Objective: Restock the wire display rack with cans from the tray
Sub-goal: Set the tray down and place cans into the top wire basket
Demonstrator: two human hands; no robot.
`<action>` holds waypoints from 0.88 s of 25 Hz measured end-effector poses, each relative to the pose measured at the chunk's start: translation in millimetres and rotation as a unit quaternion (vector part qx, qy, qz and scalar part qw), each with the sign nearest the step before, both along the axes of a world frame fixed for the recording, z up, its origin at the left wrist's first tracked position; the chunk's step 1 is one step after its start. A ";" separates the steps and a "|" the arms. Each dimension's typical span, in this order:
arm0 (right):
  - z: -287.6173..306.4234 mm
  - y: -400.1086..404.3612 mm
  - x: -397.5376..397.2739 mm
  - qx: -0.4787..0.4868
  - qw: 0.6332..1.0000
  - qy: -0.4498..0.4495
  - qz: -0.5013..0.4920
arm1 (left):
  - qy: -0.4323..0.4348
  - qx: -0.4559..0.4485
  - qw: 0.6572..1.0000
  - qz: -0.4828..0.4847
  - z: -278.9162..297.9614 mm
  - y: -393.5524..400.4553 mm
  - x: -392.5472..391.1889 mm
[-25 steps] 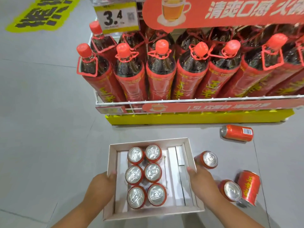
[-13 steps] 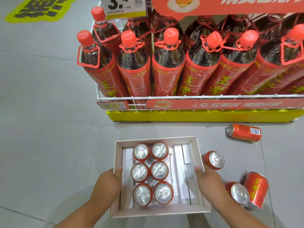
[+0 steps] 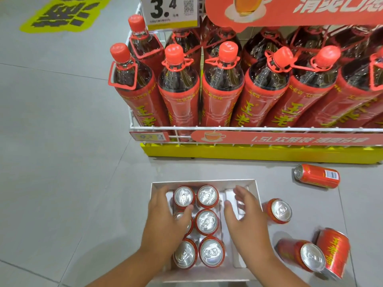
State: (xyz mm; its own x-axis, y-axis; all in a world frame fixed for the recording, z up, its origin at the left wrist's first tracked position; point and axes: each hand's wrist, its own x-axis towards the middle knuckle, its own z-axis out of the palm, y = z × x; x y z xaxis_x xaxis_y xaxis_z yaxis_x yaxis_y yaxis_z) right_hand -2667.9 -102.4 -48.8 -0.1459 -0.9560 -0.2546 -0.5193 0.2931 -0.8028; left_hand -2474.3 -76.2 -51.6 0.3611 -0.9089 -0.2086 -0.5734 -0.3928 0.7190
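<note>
A white cardboard tray [image 3: 253, 184] lies on the floor below the wire display rack [image 3: 228, 128]. Several red cans stand upright in its left half, silver tops up, among them one in the middle [image 3: 206, 222]. My left hand [image 3: 165, 220] reaches into the tray from the left, fingers spread, its thumb resting on the middle-left can, which it mostly hides. My right hand [image 3: 243, 220] hovers open over the tray's bare right half, beside the cans, holding nothing.
The rack holds large red-capped tea bottles [image 3: 178, 94] on a yellow base [image 3: 248, 153], with a 3.4 price sign [image 3: 170, 11] above. Loose cans sit on the grey floor to the right: one lying down [image 3: 317, 176], one upright [image 3: 279, 211], two more near the corner [image 3: 310, 255].
Both hands have let go of the tray's sides and moved inward over it, the left onto the cans, the right above the bare half. The view has shifted closer.
</note>
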 end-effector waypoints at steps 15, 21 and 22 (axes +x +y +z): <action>-72.8 -29.8 47.7 0.101 0.992 -0.072 0.024 | 0.109 0.085 0.988 0.070 -56.5 -31.6 -11.3; -63.8 -22.6 38.7 0.059 0.995 -0.083 -0.004 | 0.119 0.044 0.988 0.083 -38.8 -24.0 -11.1; -58.3 -22.1 36.4 0.052 0.995 -0.088 -0.007 | 0.117 0.038 0.989 0.083 -33.3 -23.1 -10.8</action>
